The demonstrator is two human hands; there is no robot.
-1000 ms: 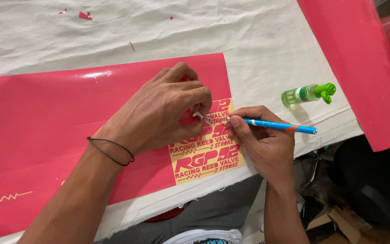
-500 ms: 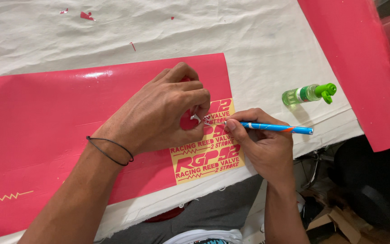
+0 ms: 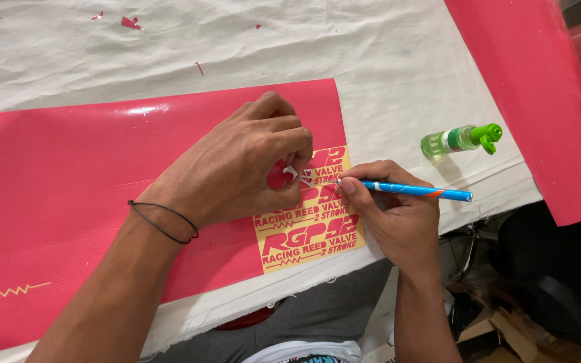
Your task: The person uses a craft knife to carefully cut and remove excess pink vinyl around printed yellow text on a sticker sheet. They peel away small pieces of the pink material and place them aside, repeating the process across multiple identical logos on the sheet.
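The right hand (image 3: 391, 208) grips a blue tool (image 3: 415, 191) lying crosswise, tip pointing left at the yellow decal (image 3: 307, 232); the left hand (image 3: 250, 165) pinches red scrap (image 3: 278, 176).

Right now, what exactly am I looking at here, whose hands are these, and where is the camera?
The camera sits on a person's head and looks down at their own two bare hands. The left hand, with a thin black band on the wrist, pinches a small scrap of pink film above the yellow patch of cut lettering. The right hand holds a slim blue pen-like tool, its tip on that patch. Beneath lies a glossy pink vinyl sheet on a white cloth-covered table. A small green bottle lies nearby.
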